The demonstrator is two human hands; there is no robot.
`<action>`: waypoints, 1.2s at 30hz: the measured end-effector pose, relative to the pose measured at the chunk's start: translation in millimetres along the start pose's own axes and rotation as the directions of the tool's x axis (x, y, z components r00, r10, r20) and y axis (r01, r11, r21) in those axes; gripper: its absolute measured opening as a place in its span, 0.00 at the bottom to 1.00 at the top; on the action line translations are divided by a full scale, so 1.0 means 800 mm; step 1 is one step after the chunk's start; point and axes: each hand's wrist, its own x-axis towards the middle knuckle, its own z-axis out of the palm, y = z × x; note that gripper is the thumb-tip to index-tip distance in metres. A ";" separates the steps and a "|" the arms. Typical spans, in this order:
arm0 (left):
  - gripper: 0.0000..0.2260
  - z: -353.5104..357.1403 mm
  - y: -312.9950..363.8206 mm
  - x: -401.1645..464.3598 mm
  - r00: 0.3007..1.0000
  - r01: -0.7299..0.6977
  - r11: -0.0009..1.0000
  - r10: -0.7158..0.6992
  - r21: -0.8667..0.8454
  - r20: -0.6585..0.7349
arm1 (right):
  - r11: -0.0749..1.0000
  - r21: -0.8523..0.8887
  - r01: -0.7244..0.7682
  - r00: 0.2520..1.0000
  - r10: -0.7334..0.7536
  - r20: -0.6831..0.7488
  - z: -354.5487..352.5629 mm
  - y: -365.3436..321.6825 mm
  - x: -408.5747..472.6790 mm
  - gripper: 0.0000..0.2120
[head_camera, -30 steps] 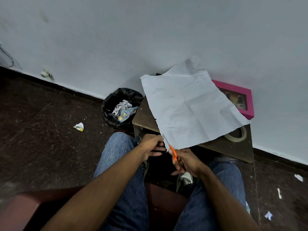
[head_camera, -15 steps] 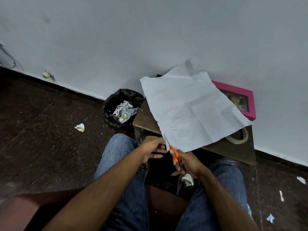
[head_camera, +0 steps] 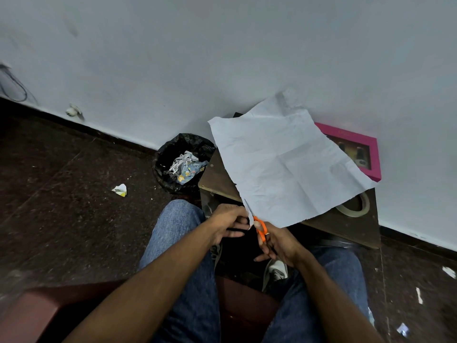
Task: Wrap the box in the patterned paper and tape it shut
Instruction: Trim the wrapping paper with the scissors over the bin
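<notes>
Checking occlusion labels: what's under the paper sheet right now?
Under the paper sheet: the small brown table, part of the pink box and part of the tape roll. Anything else beneath it is covered.

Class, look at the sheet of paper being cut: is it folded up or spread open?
Spread open. The paper hangs as one flat creased sheet over the table; no layer doubles over.
</notes>
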 end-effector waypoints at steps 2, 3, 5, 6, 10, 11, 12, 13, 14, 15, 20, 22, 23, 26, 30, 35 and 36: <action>0.05 0.000 0.000 0.000 1.000 -0.003 1.000 0.003 -0.001 0.000 | 1.000 0.011 0.002 1.000 -0.002 -0.006 0.001 0.000 0.000 0.27; 0.05 0.000 0.000 0.000 1.000 -0.005 1.000 0.005 0.000 -0.001 | 1.000 0.016 0.006 1.000 -0.006 -0.010 0.002 0.000 0.000 0.27; 0.05 -0.001 0.000 0.000 1.000 -0.005 1.000 0.005 0.003 -0.004 | 1.000 0.028 0.009 1.000 -0.008 -0.018 0.002 0.002 0.001 0.27; 0.04 -0.001 0.000 0.001 1.000 -0.006 1.000 0.006 0.003 -0.007 | 0.999 0.033 0.009 1.000 -0.008 -0.018 0.002 0.002 0.001 0.27; 0.05 -0.002 0.000 0.001 1.000 -0.005 1.000 0.005 -0.001 -0.017 | 0.999 0.039 0.012 1.000 -0.012 -0.011 0.002 0.002 0.002 0.26; 0.05 -0.003 0.000 0.001 1.000 -0.004 1.000 0.004 -0.002 -0.015 | 0.999 0.034 0.008 1.000 -0.007 -0.013 0.003 0.001 0.002 0.26; 0.05 -0.003 -0.001 0.002 1.000 -0.002 1.000 0.002 -0.001 -0.011 | 0.999 0.032 0.004 1.000 -0.003 -0.014 0.003 0.001 0.002 0.26; 0.04 -0.003 -0.001 0.002 1.000 -0.002 1.000 0.002 0.002 -0.007 | 0.999 0.032 0.000 1.000 0.001 -0.015 0.003 0.001 0.002 0.26; 0.04 -0.004 -0.001 0.002 1.000 -0.001 1.000 0.001 0.005 -0.001 | 0.999 0.036 -0.004 1.000 0.005 -0.014 0.003 0.001 0.002 0.26; 0.03 -0.004 -0.002 0.001 1.000 0.000 1.000 0.000 0.005 0.003 | 0.999 0.039 -0.009 1.000 0.010 -0.015 0.003 0.001 0.003 0.26; 0.03 -0.003 -0.002 0.001 1.000 0.001 1.000 -0.001 0.008 0.000 | 0.998 0.054 -0.017 0.999 0.019 -0.038 0.006 0.002 0.003 0.24; 0.04 -0.003 -0.003 0.002 1.000 0.004 1.000 -0.004 0.010 -0.007 | 0.998 0.058 -0.017 0.999 0.019 -0.046 0.007 0.002 0.003 0.23; 0.03 -0.004 -0.004 0.002 1.000 0.005 1.000 -0.005 0.013 -0.009 | 0.998 0.057 -0.019 0.999 0.021 -0.045 0.006 0.003 0.003 0.23; 0.01 -0.004 -0.006 0.004 1.000 0.009 1.000 -0.009 0.017 -0.012 | 0.998 0.055 -0.014 0.999 0.016 -0.037 0.005 0.003 0.003 0.22; 0.02 -0.004 -0.005 0.004 1.000 0.007 1.000 -0.007 0.011 -0.004 | 0.997 0.077 -0.009 0.999 0.011 -0.035 0.006 0.002 0.004 0.24; 0.04 -0.003 -0.005 0.002 1.000 -0.001 1.000 0.001 0.002 -0.002 | 0.995 0.094 0.027 0.998 -0.022 -0.051 0.009 0.000 0.001 0.19; 0.04 -0.003 -0.005 0.002 1.000 -0.001 1.000 0.001 0.001 -0.003 | 0.995 0.089 0.035 0.998 -0.031 -0.051 0.009 0.001 0.001 0.18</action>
